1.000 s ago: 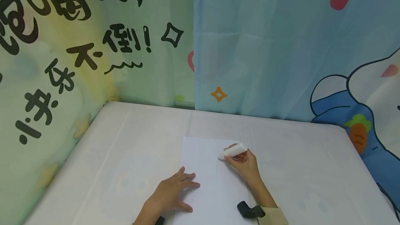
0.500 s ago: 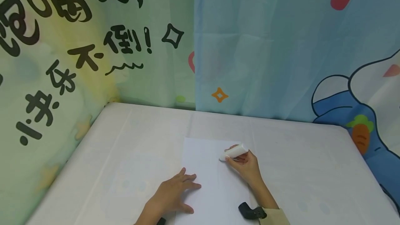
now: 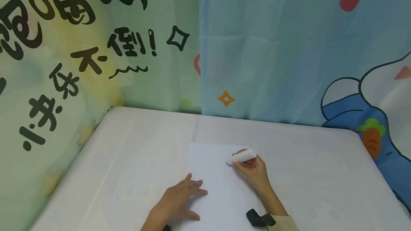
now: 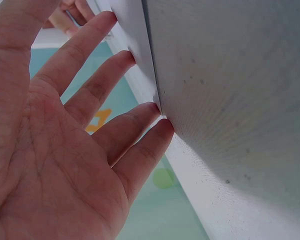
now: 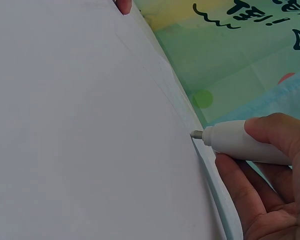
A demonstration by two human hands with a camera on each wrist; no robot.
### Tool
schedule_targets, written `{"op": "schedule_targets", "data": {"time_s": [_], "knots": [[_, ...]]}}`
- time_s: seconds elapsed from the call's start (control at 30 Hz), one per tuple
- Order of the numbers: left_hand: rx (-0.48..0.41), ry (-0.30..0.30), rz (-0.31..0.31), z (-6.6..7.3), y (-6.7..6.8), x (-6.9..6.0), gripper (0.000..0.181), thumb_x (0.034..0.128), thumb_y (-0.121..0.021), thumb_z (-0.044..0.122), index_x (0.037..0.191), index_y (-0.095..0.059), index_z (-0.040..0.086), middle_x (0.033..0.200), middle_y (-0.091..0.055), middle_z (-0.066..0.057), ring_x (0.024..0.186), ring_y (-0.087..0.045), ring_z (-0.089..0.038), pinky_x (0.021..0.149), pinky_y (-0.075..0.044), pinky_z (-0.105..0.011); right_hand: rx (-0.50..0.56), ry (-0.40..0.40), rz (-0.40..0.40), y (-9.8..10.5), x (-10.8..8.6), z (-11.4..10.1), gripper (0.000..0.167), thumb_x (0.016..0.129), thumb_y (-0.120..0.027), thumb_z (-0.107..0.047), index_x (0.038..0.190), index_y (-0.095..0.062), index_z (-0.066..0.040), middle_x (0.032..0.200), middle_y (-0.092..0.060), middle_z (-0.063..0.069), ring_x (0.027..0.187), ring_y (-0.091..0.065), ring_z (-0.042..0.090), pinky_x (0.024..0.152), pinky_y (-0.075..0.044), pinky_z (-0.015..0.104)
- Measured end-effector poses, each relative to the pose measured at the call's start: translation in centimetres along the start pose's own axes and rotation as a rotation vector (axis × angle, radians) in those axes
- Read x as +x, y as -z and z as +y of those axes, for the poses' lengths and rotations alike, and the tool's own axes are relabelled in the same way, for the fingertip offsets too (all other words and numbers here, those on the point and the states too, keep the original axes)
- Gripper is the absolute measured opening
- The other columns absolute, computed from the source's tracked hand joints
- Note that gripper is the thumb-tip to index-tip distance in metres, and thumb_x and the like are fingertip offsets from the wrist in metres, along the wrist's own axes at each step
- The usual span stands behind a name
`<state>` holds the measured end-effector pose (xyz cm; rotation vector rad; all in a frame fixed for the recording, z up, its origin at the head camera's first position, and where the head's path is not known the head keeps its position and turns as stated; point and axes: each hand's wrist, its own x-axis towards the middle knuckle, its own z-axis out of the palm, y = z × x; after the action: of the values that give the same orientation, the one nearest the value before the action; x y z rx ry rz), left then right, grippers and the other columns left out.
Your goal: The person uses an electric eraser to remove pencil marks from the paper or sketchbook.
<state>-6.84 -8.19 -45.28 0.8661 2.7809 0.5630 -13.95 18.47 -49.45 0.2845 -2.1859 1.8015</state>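
Observation:
A white sheet of paper (image 3: 208,174) lies on the white table. My right hand (image 3: 255,174) grips a white pen-like tube (image 3: 242,156) near the sheet's upper right part. In the right wrist view, thumb and fingers are round the white tube (image 5: 245,142), and its grey metal tip meets the paper's surface (image 5: 100,125). My left hand (image 3: 179,199) is spread at the sheet's left edge; the left wrist view has its fingertips (image 4: 165,125) touching the surface there, with nothing in the palm.
Behind the table (image 3: 144,134) hang a green curtain (image 3: 160,88) with black writing and a blue curtain (image 3: 273,63) with cartoon prints. A black strap piece (image 3: 258,219) is on my right wrist beside a beige sleeve (image 3: 282,224).
The whole head view has shifted slightly, moving the scene a little down and right. Both hands keep the same pose, and the tube stays in my right hand.

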Motion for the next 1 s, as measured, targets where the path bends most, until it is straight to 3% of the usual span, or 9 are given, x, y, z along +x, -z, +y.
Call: {"op": "schedule_targets", "data": {"time_s": [0.47, 1.0], "knots": [[0.036, 0.002, 0.009, -0.14, 0.21, -0.21, 0.066, 0.0622, -0.087, 0.042, 0.123, -0.067, 0.027, 0.14, -0.057, 0.003, 0.136, -0.045, -0.033, 0.088, -0.056, -0.042, 0.036, 0.031, -0.023, -0.36, 0.24, -0.29, 0.037, 0.071, -0.073, 0.02, 0.105, -0.059, 0.015, 0.096, -0.066, 0.033, 0.088, -0.066, -0.003, 0.077, -0.055, 0.015], [0.01, -0.001, 0.002, -0.11, -0.03, 0.07, 0.066, 0.0637, -0.087, 0.041, 0.124, -0.066, 0.026, 0.141, -0.056, 0.003, 0.137, -0.043, -0.032, 0.089, -0.055, -0.043, 0.011, 0.019, -0.037, 0.12, -0.03, -0.56, 0.036, 0.072, -0.075, 0.017, 0.105, -0.059, 0.014, 0.097, -0.066, 0.033, 0.086, -0.066, -0.003, 0.075, -0.055, 0.015]]}}
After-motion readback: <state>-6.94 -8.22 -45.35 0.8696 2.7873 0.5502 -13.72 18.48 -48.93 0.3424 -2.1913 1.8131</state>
